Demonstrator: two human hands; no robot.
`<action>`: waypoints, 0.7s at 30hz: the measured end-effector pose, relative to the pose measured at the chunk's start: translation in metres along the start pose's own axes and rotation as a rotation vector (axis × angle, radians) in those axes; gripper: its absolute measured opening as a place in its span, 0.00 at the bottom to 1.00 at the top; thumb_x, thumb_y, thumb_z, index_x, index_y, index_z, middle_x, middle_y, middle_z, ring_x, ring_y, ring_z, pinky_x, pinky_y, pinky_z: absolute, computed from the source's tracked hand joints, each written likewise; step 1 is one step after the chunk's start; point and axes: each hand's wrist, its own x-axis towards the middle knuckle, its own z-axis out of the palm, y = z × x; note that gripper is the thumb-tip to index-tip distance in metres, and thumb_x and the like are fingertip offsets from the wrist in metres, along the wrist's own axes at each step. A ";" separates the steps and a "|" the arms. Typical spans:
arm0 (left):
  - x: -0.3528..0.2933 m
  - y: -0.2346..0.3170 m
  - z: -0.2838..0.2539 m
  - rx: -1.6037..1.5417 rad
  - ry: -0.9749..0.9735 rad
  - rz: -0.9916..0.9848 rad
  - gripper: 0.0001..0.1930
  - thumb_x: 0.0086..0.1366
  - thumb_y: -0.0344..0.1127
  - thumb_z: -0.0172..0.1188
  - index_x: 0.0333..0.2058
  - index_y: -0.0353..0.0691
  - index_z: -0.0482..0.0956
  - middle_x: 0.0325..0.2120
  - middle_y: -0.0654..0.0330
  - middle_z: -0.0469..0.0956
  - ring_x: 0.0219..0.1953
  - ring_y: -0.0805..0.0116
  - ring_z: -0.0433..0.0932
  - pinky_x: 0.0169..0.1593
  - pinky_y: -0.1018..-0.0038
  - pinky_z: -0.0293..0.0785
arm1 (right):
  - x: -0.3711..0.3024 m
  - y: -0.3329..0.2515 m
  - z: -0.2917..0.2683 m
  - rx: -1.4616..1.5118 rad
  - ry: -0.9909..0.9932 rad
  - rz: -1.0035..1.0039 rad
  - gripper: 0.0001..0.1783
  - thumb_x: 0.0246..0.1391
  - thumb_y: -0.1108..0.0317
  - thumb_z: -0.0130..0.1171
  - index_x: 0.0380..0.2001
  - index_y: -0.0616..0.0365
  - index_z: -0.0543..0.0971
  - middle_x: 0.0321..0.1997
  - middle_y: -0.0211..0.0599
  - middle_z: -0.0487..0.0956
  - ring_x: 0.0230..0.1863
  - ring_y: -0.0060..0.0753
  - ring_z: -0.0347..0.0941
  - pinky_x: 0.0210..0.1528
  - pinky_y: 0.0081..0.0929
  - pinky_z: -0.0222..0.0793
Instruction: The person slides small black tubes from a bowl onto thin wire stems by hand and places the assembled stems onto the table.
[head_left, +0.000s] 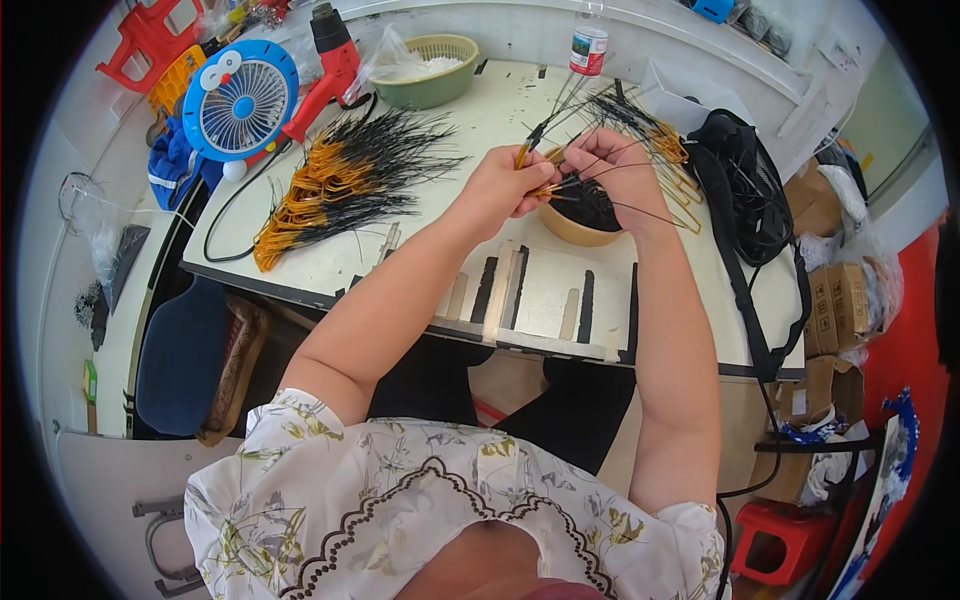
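My left hand is closed around a bunch of yellow-and-black wires, whose ends stick out past the fingers. Close on its right, my right hand is pinched at the wire ends; what lies between its fingertips is too small to make out. Thin black strands run out beside and across that hand. Beneath both hands stands a tan bowl filled with small black pieces, partly hidden by my fingers. More yellow-and-black wires lie to the right of the bowl.
A large pile of yellow-and-black wires covers the table's left part. Behind it are a blue fan, a red heat gun and a green basket. A bottle stands at the back. A black bag lies right.
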 end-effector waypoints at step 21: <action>0.000 0.002 -0.001 -0.048 0.002 -0.007 0.06 0.63 0.30 0.53 0.29 0.34 0.73 0.19 0.61 0.72 0.12 0.81 0.60 0.16 0.83 0.51 | -0.003 -0.004 0.003 0.022 -0.045 0.003 0.05 0.52 0.70 0.60 0.29 0.60 0.78 0.29 0.28 0.79 0.30 0.16 0.71 0.32 0.15 0.63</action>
